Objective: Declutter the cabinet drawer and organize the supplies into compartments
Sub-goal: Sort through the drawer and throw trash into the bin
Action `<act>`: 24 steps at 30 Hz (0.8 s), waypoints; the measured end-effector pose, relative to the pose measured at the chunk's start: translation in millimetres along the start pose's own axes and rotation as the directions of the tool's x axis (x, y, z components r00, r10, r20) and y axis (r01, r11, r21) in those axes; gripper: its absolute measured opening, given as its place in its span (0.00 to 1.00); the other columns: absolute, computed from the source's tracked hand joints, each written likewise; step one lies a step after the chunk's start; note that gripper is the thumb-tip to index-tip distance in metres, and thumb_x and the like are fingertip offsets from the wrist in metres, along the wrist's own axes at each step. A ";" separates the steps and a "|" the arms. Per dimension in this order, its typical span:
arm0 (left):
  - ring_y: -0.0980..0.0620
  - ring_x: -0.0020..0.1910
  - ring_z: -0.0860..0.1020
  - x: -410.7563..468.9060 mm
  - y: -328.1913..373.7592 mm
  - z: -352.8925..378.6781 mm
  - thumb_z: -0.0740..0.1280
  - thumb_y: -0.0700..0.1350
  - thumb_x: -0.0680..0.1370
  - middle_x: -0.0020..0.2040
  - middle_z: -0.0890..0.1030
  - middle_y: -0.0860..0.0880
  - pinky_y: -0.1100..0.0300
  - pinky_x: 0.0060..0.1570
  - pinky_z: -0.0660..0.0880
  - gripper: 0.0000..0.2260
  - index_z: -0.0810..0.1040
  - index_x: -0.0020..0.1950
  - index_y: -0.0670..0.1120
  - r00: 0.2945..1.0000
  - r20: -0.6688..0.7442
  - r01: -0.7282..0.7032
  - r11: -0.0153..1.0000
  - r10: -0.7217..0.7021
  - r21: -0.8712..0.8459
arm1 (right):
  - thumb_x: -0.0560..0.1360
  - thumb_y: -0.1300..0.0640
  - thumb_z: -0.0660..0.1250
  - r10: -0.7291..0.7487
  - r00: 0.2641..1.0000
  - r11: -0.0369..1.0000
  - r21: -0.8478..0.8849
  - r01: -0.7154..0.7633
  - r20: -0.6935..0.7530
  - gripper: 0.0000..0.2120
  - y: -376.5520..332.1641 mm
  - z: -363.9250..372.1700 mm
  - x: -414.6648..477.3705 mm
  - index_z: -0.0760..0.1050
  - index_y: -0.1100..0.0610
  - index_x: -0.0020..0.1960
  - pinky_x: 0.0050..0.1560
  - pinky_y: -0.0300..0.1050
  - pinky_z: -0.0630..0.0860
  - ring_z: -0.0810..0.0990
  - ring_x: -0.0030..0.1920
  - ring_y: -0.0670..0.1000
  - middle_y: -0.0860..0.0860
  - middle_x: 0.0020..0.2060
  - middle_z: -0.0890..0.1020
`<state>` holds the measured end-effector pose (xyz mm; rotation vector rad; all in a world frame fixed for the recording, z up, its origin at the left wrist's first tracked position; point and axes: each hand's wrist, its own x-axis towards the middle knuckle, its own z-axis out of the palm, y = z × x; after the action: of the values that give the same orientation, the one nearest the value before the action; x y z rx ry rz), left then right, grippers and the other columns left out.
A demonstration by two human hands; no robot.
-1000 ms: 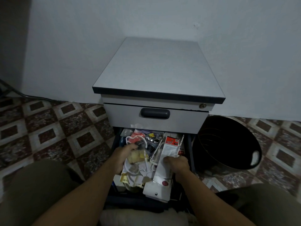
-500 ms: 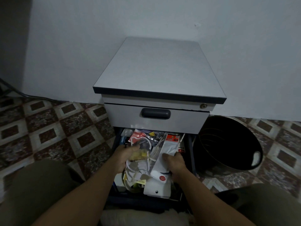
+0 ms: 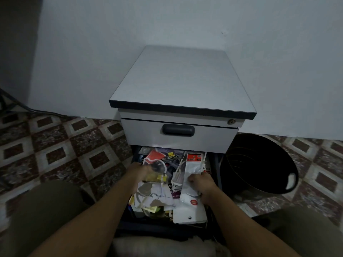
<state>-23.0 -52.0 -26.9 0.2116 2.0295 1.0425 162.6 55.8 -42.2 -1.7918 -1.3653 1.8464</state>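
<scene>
Fingers (image 3: 193,180) of the right hand (image 3: 203,184) curl round a white packet (image 3: 193,168). A grey cabinet (image 3: 181,80) stands by the wall, with a black bin (image 3: 259,160) just beside it. Its low drawer (image 3: 148,226) is open and full of messy supplies (image 3: 157,195) (packets and papers). The left hand (image 3: 141,172) is at a clear bag (image 3: 156,176), but it is too blurry to tell its grip.

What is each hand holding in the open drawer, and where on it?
Right hand grips the white packet at its right edge, mid-length. Left hand, blurred, seems to grip a clear packet by its left end.
</scene>
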 end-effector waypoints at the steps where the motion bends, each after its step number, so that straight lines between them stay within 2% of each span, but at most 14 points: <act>1: 0.50 0.39 0.74 -0.3 1.3 -1.4 0.69 0.41 0.77 0.50 0.77 0.41 0.58 0.34 0.69 0.15 0.77 0.60 0.34 1.000 -0.012 0.011 1.000 -0.011 0.007 | 0.74 0.67 0.66 -0.007 1.000 1.000 -0.009 0.007 0.019 0.11 -2.6 -2.4 -3.1 0.74 0.66 0.55 0.47 0.59 0.82 0.84 0.47 0.64 0.65 0.49 0.82; 3: 0.50 0.38 0.74 -5.2 5.1 -6.3 0.70 0.41 0.77 0.49 0.77 0.42 0.59 0.35 0.70 0.16 0.77 0.62 0.34 0.999 -0.027 0.020 1.000 -0.020 0.001 | 0.74 0.67 0.66 -0.023 0.998 0.999 -0.030 0.024 0.055 0.10 -6.2 -6.9 -6.5 0.75 0.67 0.54 0.43 0.54 0.81 0.84 0.45 0.63 0.65 0.49 0.83; 7: 0.50 0.36 0.72 -17.4 8.2 -16.5 0.70 0.37 0.77 0.40 0.74 0.45 0.55 0.43 0.73 0.18 0.74 0.65 0.32 1.000 -0.009 0.006 0.997 -0.006 -0.072 | 0.71 0.65 0.68 -0.073 0.991 0.992 -0.094 0.084 0.113 0.14 -12.6 -15.4 -12.3 0.76 0.70 0.55 0.44 0.56 0.80 0.84 0.44 0.63 0.65 0.45 0.84; 8: 0.49 0.35 0.73 -24.5 9.2 -18.3 0.71 0.35 0.76 0.40 0.74 0.44 0.56 0.41 0.74 0.16 0.75 0.62 0.31 1.000 0.009 0.010 0.994 -0.009 -0.107 | 0.71 0.65 0.68 -0.083 0.990 0.990 -0.106 0.096 0.118 0.14 -13.2 -18.0 -13.6 0.76 0.71 0.54 0.42 0.55 0.79 0.84 0.42 0.62 0.64 0.44 0.83; 11: 0.48 0.34 0.76 -46.8 12.6 -22.9 0.73 0.32 0.72 0.39 0.78 0.42 0.63 0.26 0.73 0.07 0.78 0.49 0.34 0.999 0.037 -0.002 0.993 0.006 -0.119 | 0.72 0.66 0.68 -0.101 0.987 0.985 -0.125 0.116 0.122 0.11 -17.0 -26.3 -28.8 0.76 0.71 0.51 0.40 0.52 0.76 0.81 0.39 0.60 0.65 0.40 0.82; 13: 0.49 0.33 0.75 -58.0 13.7 -26.6 0.72 0.32 0.73 0.38 0.77 0.43 0.64 0.24 0.71 0.04 0.77 0.45 0.36 0.999 0.042 0.006 0.995 -0.002 -0.095 | 0.73 0.66 0.67 -0.111 0.986 0.982 -0.137 0.128 0.125 0.06 -18.5 -32.0 -40.8 0.76 0.69 0.48 0.36 0.48 0.76 0.80 0.33 0.57 0.64 0.37 0.81; 15: 0.48 0.34 0.74 -66.9 14.7 -30.5 0.71 0.32 0.73 0.38 0.75 0.42 0.62 0.28 0.70 0.05 0.77 0.47 0.35 0.999 0.032 0.016 0.997 -0.013 -0.075 | 0.74 0.67 0.66 -0.117 0.985 0.981 -0.141 0.135 0.127 0.05 -18.6 -37.3 -50.0 0.76 0.68 0.49 0.29 0.41 0.74 0.78 0.27 0.54 0.61 0.34 0.78; 17: 0.47 0.36 0.74 -74.2 15.4 -32.9 0.70 0.33 0.74 0.39 0.74 0.42 0.59 0.31 0.69 0.07 0.77 0.52 0.35 1.000 0.010 0.010 0.999 -0.010 -0.052 | 0.74 0.66 0.67 -0.118 0.985 0.979 -0.152 0.137 0.125 0.10 -17.6 -41.6 -56.8 0.75 0.69 0.54 0.27 0.39 0.72 0.77 0.29 0.54 0.60 0.36 0.77; 19: 0.48 0.36 0.72 -81.3 16.2 -33.6 0.69 0.33 0.75 0.39 0.73 0.42 0.58 0.30 0.67 0.06 0.75 0.51 0.35 1.000 -0.008 -0.006 1.000 0.006 0.001 | 0.73 0.64 0.69 -0.124 0.983 0.977 -0.156 0.144 0.133 0.14 -16.0 -45.6 -61.7 0.76 0.71 0.56 0.32 0.43 0.74 0.78 0.34 0.56 0.61 0.38 0.78; 20: 0.48 0.35 0.72 -86.1 17.7 -34.3 0.68 0.33 0.76 0.38 0.72 0.42 0.58 0.30 0.67 0.03 0.75 0.46 0.36 1.000 -0.020 -0.015 1.000 0.016 0.024 | 0.72 0.64 0.69 -0.127 0.983 0.975 -0.165 0.149 0.134 0.15 -16.0 -47.8 -65.1 0.77 0.72 0.55 0.35 0.46 0.74 0.79 0.37 0.57 0.61 0.39 0.80; 22: 0.49 0.34 0.70 -91.7 18.5 -36.2 0.67 0.33 0.77 0.37 0.71 0.43 0.59 0.30 0.66 0.07 0.73 0.39 0.37 1.000 -0.005 -0.021 0.999 0.021 0.047 | 0.73 0.65 0.68 -0.135 0.982 0.974 -0.164 0.156 0.134 0.12 -16.9 -51.8 -73.6 0.78 0.71 0.53 0.36 0.47 0.77 0.81 0.37 0.58 0.63 0.40 0.82; 24: 0.48 0.35 0.71 -96.8 17.9 -39.6 0.67 0.33 0.76 0.40 0.73 0.41 0.58 0.30 0.68 0.02 0.75 0.44 0.35 0.999 0.001 -0.043 0.998 0.043 0.053 | 0.74 0.65 0.68 -0.143 0.980 0.973 -0.160 0.165 0.139 0.10 -17.6 -55.4 -79.1 0.79 0.70 0.52 0.35 0.45 0.77 0.81 0.36 0.58 0.63 0.39 0.83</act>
<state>6.6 -110.4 56.5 0.2840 2.0620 1.0152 221.6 33.7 33.0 -1.6132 -1.7051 1.8376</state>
